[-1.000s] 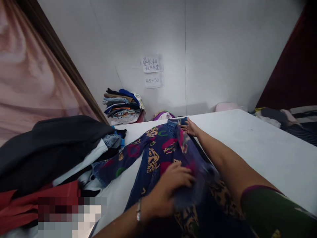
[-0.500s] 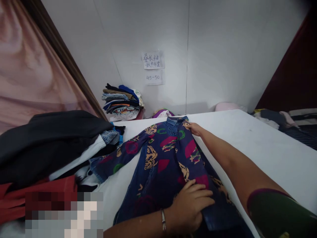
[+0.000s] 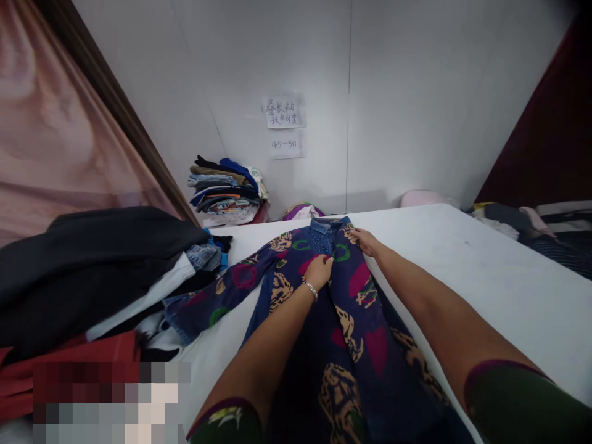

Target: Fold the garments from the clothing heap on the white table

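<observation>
A dark blue long-sleeved shirt (image 3: 345,345) with a denim collar and pink, green and tan patterns lies front up, collar toward the wall. One sleeve stretches out to the left; the other side is turned in along the right edge. My right hand (image 3: 366,241) grips the shirt's shoulder edge, right of the collar. On the chest, just below the collar, my left hand (image 3: 318,274) has its fingers drawn together on the cloth by the front opening. Its fingertips are partly hidden.
The shirt lies on a white table (image 3: 425,265). Piled clothes (image 3: 115,265), black, white and red, crowd the left side and touch the sleeve cuff. A folded stack (image 3: 226,191) stands at the back left. More clothes (image 3: 546,228) lie at the right. Paper signs (image 3: 285,126) hang on the wall.
My left hand has moved from the lower front of the shirt, where its fingers were spread flat, up to the chest and closed. My right hand stays at the shoulder.
</observation>
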Demonstrator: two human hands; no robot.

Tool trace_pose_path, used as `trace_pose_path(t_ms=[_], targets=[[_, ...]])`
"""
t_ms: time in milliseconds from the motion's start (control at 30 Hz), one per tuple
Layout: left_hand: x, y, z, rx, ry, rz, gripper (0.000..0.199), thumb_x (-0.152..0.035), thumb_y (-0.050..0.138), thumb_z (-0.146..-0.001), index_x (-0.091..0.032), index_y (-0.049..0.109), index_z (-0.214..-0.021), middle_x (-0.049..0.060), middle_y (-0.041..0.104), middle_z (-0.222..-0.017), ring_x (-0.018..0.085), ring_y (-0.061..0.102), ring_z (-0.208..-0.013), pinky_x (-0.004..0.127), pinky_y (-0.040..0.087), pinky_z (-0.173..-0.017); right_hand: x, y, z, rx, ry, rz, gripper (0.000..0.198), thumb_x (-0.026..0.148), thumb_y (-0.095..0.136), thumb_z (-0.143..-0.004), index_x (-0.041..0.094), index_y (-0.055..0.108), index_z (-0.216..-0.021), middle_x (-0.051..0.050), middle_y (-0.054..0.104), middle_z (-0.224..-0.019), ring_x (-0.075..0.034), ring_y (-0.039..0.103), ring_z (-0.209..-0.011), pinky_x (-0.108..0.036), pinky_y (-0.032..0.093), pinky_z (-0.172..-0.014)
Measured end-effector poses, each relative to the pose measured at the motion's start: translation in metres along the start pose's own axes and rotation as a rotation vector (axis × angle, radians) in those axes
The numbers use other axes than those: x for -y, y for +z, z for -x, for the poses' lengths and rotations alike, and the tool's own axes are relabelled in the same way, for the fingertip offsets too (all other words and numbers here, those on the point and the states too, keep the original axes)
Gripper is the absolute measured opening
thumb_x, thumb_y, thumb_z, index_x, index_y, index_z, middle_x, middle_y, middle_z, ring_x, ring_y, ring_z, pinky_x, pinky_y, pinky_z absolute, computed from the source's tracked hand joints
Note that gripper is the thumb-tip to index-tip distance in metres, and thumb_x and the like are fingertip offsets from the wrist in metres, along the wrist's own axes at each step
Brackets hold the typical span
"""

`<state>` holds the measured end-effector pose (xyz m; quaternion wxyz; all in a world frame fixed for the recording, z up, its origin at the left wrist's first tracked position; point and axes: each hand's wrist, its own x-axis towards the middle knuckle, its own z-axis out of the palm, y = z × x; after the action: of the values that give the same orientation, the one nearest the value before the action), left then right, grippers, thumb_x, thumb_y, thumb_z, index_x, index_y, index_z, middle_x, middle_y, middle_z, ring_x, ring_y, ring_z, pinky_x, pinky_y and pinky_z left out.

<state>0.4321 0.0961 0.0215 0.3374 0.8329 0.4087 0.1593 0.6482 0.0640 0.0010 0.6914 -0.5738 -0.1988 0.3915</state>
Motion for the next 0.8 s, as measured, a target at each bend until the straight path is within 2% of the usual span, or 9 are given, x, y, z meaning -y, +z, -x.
trace_pose_path(t_ms=[67, 167, 400, 467, 533, 600, 667, 733, 800], targets=[[0.001, 0.011, -0.008, 0.000, -0.053, -0.020, 0.025, -0.031, 0.054, -0.089, -0.017, 0.069, -0.102, 0.011, 0.073, -0.107, 0.021, 0.067, -0.099, 0.029, 0.048, -0.085, -0.001, 0.006, -0.004, 0.026, -0.016, -0.025, 0.007, 0.017, 0.057, -0.088, 0.021, 0.059, -0.094, 0.000, 0.068, -0.075, -0.011, 0.063, -0.063, -0.019, 0.052, -0.060], [0.005, 0.020, -0.004, -0.026, -0.123, -0.074, 0.026, -0.028, 0.045, -0.092, -0.018, 0.069, -0.096, 0.009, 0.074, -0.099, 0.020, 0.069, -0.093, 0.028, 0.049, -0.080, -0.006, 0.016, -0.009, 0.054, 0.005, -0.043, 0.008, 0.023, 0.057, -0.090, 0.022, 0.057, -0.098, 0.001, 0.068, -0.073, -0.011, 0.063, -0.061, -0.021, 0.053, -0.061], [-0.001, 0.016, 0.010, -0.005, -0.101, -0.240, 0.026, -0.025, 0.045, -0.089, -0.017, 0.070, -0.089, 0.016, 0.072, -0.100, 0.028, 0.067, -0.100, 0.037, 0.048, -0.086, -0.010, 0.021, -0.015, 0.063, 0.076, -0.001, 0.027, 0.045, 0.055, -0.092, 0.018, 0.057, -0.098, -0.004, 0.068, -0.070, -0.015, 0.064, -0.058, -0.026, 0.055, -0.059], [-0.005, 0.013, 0.011, -0.020, -0.068, -0.271, 0.029, -0.029, 0.045, -0.090, -0.016, 0.070, -0.099, 0.017, 0.070, -0.107, 0.029, 0.065, -0.105, 0.040, 0.047, -0.090, -0.008, 0.023, -0.015, 0.051, 0.077, 0.020, 0.029, 0.047, 0.054, -0.092, 0.019, 0.057, -0.098, -0.004, 0.068, -0.070, -0.015, 0.064, -0.058, -0.025, 0.055, -0.059], [-0.009, 0.011, 0.010, -0.055, 0.020, -0.295, 0.035, -0.033, 0.044, -0.092, -0.018, 0.064, -0.116, 0.016, 0.063, -0.124, 0.028, 0.058, -0.116, 0.040, 0.044, -0.097, -0.008, 0.026, -0.014, 0.038, 0.075, 0.044, 0.028, 0.046, 0.053, -0.093, 0.019, 0.057, -0.098, -0.003, 0.068, -0.070, -0.014, 0.064, -0.058, -0.025, 0.055, -0.059], [-0.010, 0.011, 0.009, -0.070, 0.203, -0.332, 0.041, -0.034, 0.044, -0.093, -0.022, 0.056, -0.130, 0.012, 0.053, -0.141, 0.026, 0.047, -0.129, 0.041, 0.038, -0.105, -0.008, 0.025, -0.013, 0.024, 0.071, 0.070, 0.028, 0.045, 0.049, -0.095, 0.018, 0.057, -0.099, -0.004, 0.068, -0.072, -0.014, 0.065, -0.061, -0.024, 0.055, -0.060], [-0.008, 0.014, 0.007, -0.018, 0.389, -0.384, 0.043, -0.036, 0.044, -0.094, -0.025, 0.052, -0.134, 0.007, 0.046, -0.148, 0.024, 0.039, -0.136, 0.043, 0.030, -0.112, -0.009, 0.016, -0.010, -0.007, 0.060, 0.108, 0.030, 0.044, 0.045, -0.097, 0.017, 0.058, -0.102, -0.005, 0.069, -0.075, -0.014, 0.065, -0.063, -0.024, 0.055, -0.060], [-0.005, 0.020, 0.007, 0.078, 0.409, -0.420, 0.042, -0.039, 0.044, -0.094, -0.025, 0.054, -0.133, 0.005, 0.045, -0.149, 0.025, 0.038, -0.137, 0.047, 0.027, -0.113, -0.010, -0.001, -0.004, -0.069, 0.047, 0.169, 0.030, 0.042, 0.046, -0.097, 0.017, 0.057, -0.109, -0.005, 0.068, -0.076, -0.013, 0.064, -0.061, -0.024, 0.054, -0.057], [-0.001, 0.028, 0.007, 0.110, 0.319, -0.425, 0.042, -0.040, 0.040, -0.096, -0.024, 0.055, -0.132, 0.005, 0.047, -0.148, 0.027, 0.041, -0.135, 0.050, 0.028, -0.112, -0.011, -0.022, 0.004, -0.139, 0.048, 0.264, 0.030, 0.040, 0.056, -0.092, 0.018, 0.057, -0.112, -0.004, 0.067, -0.073, -0.013, 0.060, -0.054, -0.024, 0.052, -0.052]])
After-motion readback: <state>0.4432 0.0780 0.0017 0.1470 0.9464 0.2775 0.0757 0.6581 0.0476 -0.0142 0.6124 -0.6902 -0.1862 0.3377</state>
